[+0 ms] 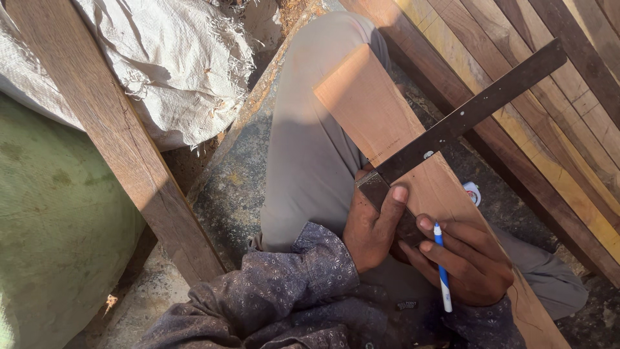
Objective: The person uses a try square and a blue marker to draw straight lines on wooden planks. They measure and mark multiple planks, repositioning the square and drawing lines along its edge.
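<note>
- One view only, from the person's head, looking steeply down at the lap and ground.
- It sits close: the left hand (373, 227) and right hand (466, 258) fill the lower centre.
- A wooden board (387, 123) runs from 5 o'clock toward 12 o'clock.

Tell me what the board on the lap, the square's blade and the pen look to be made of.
Board: bare, unfinished wood, pale reddish with visible grain. Square's blade: probably steel, dark and dull, thin and straight. Pen: likely plastic, smooth white barrel with blue tip.
</note>
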